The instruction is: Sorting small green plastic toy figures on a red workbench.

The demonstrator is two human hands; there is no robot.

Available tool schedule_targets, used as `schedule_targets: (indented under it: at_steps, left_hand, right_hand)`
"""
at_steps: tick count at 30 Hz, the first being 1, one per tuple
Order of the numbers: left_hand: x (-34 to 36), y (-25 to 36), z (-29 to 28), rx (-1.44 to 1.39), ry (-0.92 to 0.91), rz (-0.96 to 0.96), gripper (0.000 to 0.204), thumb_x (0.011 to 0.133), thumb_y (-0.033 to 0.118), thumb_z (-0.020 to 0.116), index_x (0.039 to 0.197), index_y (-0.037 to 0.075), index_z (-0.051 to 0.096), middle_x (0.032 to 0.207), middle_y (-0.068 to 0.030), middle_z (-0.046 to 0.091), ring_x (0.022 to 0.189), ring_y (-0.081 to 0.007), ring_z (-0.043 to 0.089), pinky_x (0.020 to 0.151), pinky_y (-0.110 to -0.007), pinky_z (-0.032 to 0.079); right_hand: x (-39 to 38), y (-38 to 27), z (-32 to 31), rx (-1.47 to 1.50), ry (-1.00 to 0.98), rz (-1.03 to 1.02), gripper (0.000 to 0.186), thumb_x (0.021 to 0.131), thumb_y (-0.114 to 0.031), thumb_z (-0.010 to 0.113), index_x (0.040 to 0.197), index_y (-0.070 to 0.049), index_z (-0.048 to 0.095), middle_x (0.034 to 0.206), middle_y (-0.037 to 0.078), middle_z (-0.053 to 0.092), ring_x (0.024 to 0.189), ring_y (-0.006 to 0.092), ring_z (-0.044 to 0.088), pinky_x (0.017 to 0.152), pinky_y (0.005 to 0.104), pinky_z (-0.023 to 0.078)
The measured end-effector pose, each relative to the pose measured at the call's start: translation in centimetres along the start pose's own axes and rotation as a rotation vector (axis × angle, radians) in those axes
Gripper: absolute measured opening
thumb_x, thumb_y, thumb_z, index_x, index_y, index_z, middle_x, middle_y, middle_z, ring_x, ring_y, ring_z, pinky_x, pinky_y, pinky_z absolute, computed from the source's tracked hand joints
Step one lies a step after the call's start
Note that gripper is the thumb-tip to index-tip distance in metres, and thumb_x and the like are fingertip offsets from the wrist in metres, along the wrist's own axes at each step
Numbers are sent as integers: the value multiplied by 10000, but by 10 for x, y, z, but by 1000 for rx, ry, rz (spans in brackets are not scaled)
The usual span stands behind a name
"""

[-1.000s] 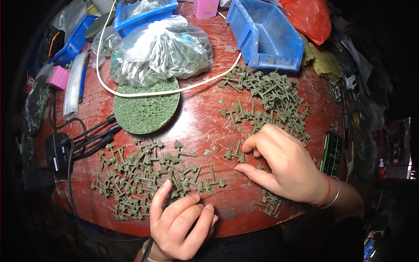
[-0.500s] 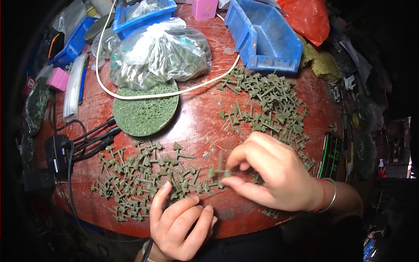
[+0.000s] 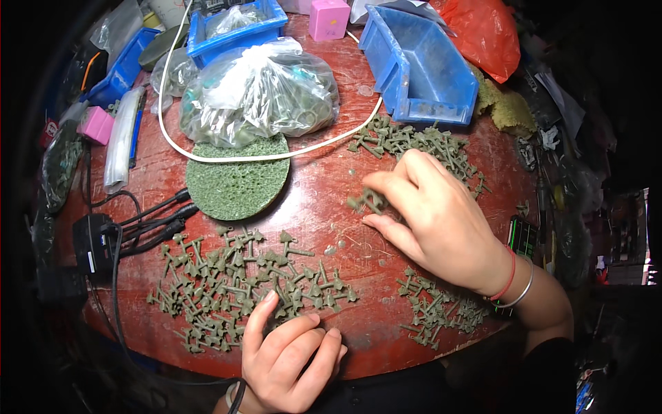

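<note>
My right hand [image 3: 441,224] is over the right half of the red table. Small olive-green, bolt-like parts [image 3: 372,200], slightly blurred, are between its thumb and forefinger. Close behind that hand lies a heap of the same parts [image 3: 424,141], and a smaller group [image 3: 441,310] is below its wrist. My left hand [image 3: 289,359] rests at the table's front edge, one digit stretched out and the others loosely curled apart; I see nothing in it. Its outstretched tip is at the edge of the wide left heap of green parts [image 3: 234,283].
A round green pad [image 3: 238,186] sits under a clear bag [image 3: 262,90], with a white cable [image 3: 310,150] across it. Blue bins [image 3: 434,110] and a red bag [image 3: 483,34] stand at the back. A black hub [image 3: 95,241] with cables is left, a lit phone [image 3: 522,238] right.
My right hand has moved away from the left heap, toward the back and right. The smaller group below its wrist is now uncovered. My left hand has hardly moved.
</note>
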State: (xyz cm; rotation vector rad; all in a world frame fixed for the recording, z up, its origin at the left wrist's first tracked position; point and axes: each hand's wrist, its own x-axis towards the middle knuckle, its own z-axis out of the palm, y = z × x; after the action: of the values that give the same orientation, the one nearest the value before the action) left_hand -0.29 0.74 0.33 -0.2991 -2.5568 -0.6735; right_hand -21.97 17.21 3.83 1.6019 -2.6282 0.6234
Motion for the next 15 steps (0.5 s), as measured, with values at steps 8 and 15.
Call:
schedule_targets:
  at_steps: [8,15]
  left_hand:
    - [0,-3,0,-20,-1,0,168,845,110,806,1001,72,757,931,-39,645,957,-232,694,1067,-640,498]
    - [0,-1,0,-1,0,11,157,851,110,804,995,70,755,923,-39,642,949,-233,695,1064,-635,503]
  right_hand:
    - [-16,-12,-14,193,-199,-44,236,849,1,711,1079,-19,664,944,128,519,899,314,593,771,421,514]
    - [-36,-8,-25,228,-166,98,235,864,-40,754,1068,-11,641,967,142,567,918,342,628,800,444,524]
